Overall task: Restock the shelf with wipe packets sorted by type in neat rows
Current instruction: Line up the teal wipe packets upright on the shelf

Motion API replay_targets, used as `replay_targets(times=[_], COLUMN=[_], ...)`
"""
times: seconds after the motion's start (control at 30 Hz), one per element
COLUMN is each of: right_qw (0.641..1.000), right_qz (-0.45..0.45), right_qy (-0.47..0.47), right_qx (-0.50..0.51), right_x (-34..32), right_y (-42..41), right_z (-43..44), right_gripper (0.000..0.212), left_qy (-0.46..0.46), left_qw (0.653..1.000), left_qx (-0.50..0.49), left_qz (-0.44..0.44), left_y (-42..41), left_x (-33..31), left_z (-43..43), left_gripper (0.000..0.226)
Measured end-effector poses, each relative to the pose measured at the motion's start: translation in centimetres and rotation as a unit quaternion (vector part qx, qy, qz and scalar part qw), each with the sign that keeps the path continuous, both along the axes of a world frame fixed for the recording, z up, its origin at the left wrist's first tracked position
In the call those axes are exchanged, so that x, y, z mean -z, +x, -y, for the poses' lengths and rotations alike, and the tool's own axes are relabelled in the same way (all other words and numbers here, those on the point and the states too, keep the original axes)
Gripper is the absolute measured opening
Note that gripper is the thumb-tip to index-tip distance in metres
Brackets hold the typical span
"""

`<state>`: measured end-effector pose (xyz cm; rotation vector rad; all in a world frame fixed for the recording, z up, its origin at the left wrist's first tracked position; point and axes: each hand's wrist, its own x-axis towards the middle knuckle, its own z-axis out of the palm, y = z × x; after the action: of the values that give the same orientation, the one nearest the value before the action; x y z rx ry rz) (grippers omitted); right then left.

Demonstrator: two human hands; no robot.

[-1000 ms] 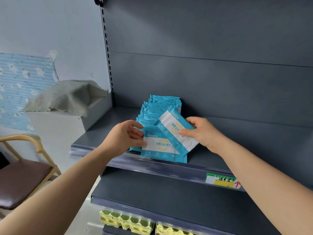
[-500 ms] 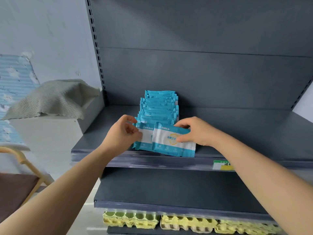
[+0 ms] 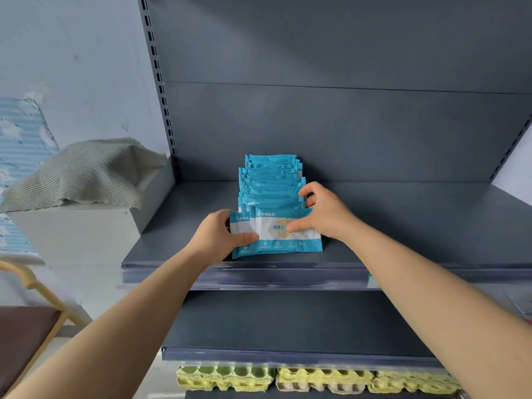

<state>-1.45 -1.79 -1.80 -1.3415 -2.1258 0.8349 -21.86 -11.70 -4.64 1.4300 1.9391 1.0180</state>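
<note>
Where its row [image 3: 270, 180] ends, front packet [image 3: 299, 241] shows teal borders — white middle.

Pale wall [image 3: 72, 53], blue patterned panel [image 3: 20, 156], grey cloth [image 3: 86, 171] draped over white cabinet [image 3: 72, 234], wooden chair [image 3: 23, 335] with brown seat

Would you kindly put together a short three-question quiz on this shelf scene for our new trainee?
1. True or false: the left hand and the right hand both touch the front packet.
2. What sits below the lower shelf? A) egg trays B) bottles C) towels
3. Fill in: behind the front packet, the row of wipe packets runs toward the upper shelf's ___.
Key: 1 true; 2 A; 3 back.
</note>
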Motion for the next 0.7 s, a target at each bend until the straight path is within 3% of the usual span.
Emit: replay_targets(times=[0.27,0.37,0.57,0.7], right_qw=[0.996,0.997,0.999,0.993], right_qz=[0.079,0.067,0.035,0.105], right_qy=[-0.028,-0.032,-0.024,0.050], right_qx=[0.003,0.000,-0.004,0.010], right_x=[0.4,0.4,0.3,0.0], right_y=[1.3,1.2,1.0,3.4], right_z=[1.3,2.1,3.1,3.7], right_gripper=[0.099,0.094,0.077,0.061], left_qy=[-0.032,-0.023,-0.038,0.024], left_qw=[0.995,0.996,0.993,0.960], left_qx=[0.049,0.078,0.079,0.012], left_qz=[-0.087,-0.022,-0.074,-0.278], left_y=[-0.3,0.3,0.3,0.5], left_x=[-0.2,-0.6,-0.7,-1.5], left_z=[0.5,1.0,1.0,1.6], left_gripper=[0.019,0.016,0.015,0.049])
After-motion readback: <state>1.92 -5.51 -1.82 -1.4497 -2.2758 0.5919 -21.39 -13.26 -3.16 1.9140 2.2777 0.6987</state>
